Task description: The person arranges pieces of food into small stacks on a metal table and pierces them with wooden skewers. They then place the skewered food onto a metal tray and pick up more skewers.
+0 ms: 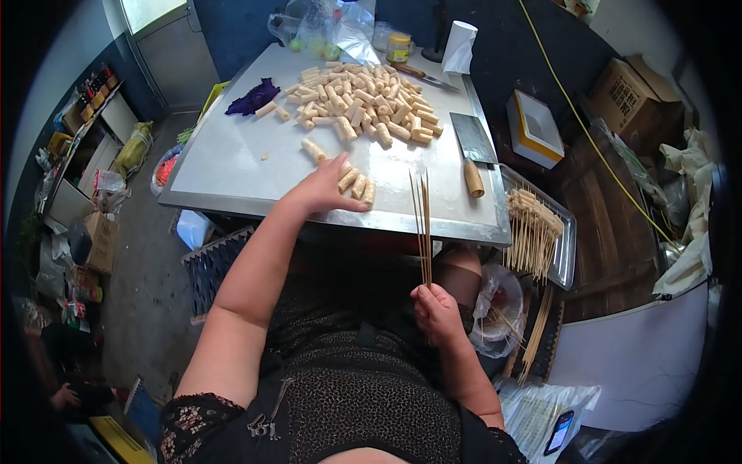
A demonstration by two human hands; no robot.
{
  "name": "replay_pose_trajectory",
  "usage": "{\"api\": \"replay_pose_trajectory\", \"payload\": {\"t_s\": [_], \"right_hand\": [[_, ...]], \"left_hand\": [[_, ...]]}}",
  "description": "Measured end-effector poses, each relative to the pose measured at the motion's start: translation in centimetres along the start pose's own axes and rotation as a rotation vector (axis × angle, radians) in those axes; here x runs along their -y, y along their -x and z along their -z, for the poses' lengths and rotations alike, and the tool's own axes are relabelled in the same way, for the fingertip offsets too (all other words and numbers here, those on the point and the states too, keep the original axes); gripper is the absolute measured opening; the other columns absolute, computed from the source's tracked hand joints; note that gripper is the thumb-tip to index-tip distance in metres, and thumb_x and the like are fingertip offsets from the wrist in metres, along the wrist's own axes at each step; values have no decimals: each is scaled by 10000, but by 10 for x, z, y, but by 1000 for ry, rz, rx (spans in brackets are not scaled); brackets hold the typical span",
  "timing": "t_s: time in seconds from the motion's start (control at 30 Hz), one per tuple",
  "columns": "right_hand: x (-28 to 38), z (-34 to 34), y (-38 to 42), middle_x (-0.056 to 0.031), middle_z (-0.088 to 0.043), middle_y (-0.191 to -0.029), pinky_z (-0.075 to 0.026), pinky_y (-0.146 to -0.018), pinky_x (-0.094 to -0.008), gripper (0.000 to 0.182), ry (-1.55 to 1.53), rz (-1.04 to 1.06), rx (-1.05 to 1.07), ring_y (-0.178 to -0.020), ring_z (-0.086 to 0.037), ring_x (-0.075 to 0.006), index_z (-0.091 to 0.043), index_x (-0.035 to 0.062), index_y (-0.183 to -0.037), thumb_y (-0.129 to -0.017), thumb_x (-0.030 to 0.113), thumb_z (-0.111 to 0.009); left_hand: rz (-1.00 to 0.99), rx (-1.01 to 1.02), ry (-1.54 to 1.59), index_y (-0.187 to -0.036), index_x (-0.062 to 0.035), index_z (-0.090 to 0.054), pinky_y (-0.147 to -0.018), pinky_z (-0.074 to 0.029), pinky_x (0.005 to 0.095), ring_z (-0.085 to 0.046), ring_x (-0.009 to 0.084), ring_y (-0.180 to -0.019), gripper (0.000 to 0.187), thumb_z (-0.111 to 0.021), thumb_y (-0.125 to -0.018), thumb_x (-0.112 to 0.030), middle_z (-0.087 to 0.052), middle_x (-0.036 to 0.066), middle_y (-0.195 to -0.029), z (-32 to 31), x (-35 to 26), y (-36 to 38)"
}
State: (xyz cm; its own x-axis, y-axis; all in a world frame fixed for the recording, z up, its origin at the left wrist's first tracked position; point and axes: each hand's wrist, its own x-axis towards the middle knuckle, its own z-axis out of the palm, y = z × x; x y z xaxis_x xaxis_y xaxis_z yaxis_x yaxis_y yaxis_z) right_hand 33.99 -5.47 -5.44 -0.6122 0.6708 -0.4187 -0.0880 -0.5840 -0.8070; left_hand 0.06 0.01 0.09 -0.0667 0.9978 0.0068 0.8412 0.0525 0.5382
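Observation:
My left hand (pixel 326 188) lies on the near part of the table with thumb and fingers spread around a short row of pale cylindrical food pieces (pixel 358 185). Another piece (pixel 313 150) is just beyond the fingertips. In my right fist (pixel 439 313), over my lap, are several thin bamboo skewers (pixel 422 232), pointing up and bare along their visible length. A large heap of the same pale pieces (pixel 371 100) covers the far middle of the table (pixel 224 174).
A cleaver (pixel 473 143) lies at the table's right edge, and a knife (pixel 425 76) behind the heap. To the right, a metal tray (pixel 568 243) holds skewered pieces (pixel 533 216). Loose skewers (pixel 537 340) are below it. A purple cloth (pixel 253 98) lies at left.

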Motion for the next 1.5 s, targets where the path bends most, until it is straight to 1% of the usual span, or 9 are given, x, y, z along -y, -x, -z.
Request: {"api": "replay_pose_trajectory", "payload": {"t_s": [0.07,0.17,0.3,0.37,0.47,0.9,1.2,1.27,1.5], "right_hand": [[2,-3,-2,43,-437,-621,-249,-394,-185,197,9,-8,-1,-460,-333,-33,-574,86,-993,-994,273,-510],[8,-14,-8,32,-451,-635,-256,-391,-186,222,-85,20,-29,-461,-339,-38,-551,77,-1082,-1004,271,-479],[14,-17,-13,27,-480,-662,-279,-382,-184,230,-23,33,-28,-473,-364,-45,-512,87,-1163,-1003,241,-453],[18,-22,-17,26,-488,-667,-290,-382,-183,225,15,31,-37,-479,-379,-47,-510,90,-1165,-1001,232,-451],[22,-31,-30,15,-511,-671,-310,-374,-185,206,102,42,-49,-471,-416,-53,-508,98,-1156,-999,222,-461],[39,-64,-69,-15,-543,-653,-317,-320,-221,215,356,68,-76,-409,-441,-77,-499,79,-1158,-989,203,-454],[17,-28,-15,22,-510,-628,-331,-379,-207,242,226,183,-168,-422,-411,-48,-547,53,-1159,-973,202,-503],[3,-19,2,44,-474,-617,-317,-389,-199,234,240,131,-115,-430,-382,-34,-573,47,-1139,-969,196,-511],[-16,-20,25,55,-482,-657,-306,-392,-193,195,156,104,-178,-443,-388,-23,-576,43,-1128,-949,118,-552]], "left_hand": [[181,-205,-76,-1439,15,-284,-1014,-431,367,-528,359,-1197,1139,-830,-588,-509,-426,259,-1373,-16,-14,-1],[355,-173,-108,-1413,13,-333,-1018,-427,389,-514,347,-1210,1040,-777,-642,-525,-464,242,-1325,-21,-44,-2],[219,-97,-115,-1382,0,-380,-1029,-407,367,-502,324,-1220,914,-756,-694,-470,-469,211,-1324,-26,-27,-7],[-157,23,-109,-1394,-17,-382,-1027,-411,353,-512,304,-1210,869,-774,-705,-373,-478,185,-1332,-21,-18,-5],[-271,94,-25,-1426,-44,-353,-1045,-395,353,-483,308,-1238,926,-822,-672,-305,-456,177,-1362,-16,-13,-7],[-12,81,112,-1403,41,-331,-1096,-334,375,-393,361,-1300,1036,-878,-601,-322,-394,248,-1386,-19,-32,0],[-197,-309,-135,-1255,-36,-517,-1119,-306,398,-444,352,-1233,719,-817,-665,-316,-467,188,-1294,-8,-30,25],[-537,-280,-189,-1053,-68,-618,-1069,-363,398,-480,332,-1179,448,-784,-700,-287,-529,154,-1194,-7,-20,18],[-485,-295,101,-827,-77,-652,-879,-462,376,-561,287,-1000,159,-737,-742,-180,-600,103,-984,-36,1,2]]}}
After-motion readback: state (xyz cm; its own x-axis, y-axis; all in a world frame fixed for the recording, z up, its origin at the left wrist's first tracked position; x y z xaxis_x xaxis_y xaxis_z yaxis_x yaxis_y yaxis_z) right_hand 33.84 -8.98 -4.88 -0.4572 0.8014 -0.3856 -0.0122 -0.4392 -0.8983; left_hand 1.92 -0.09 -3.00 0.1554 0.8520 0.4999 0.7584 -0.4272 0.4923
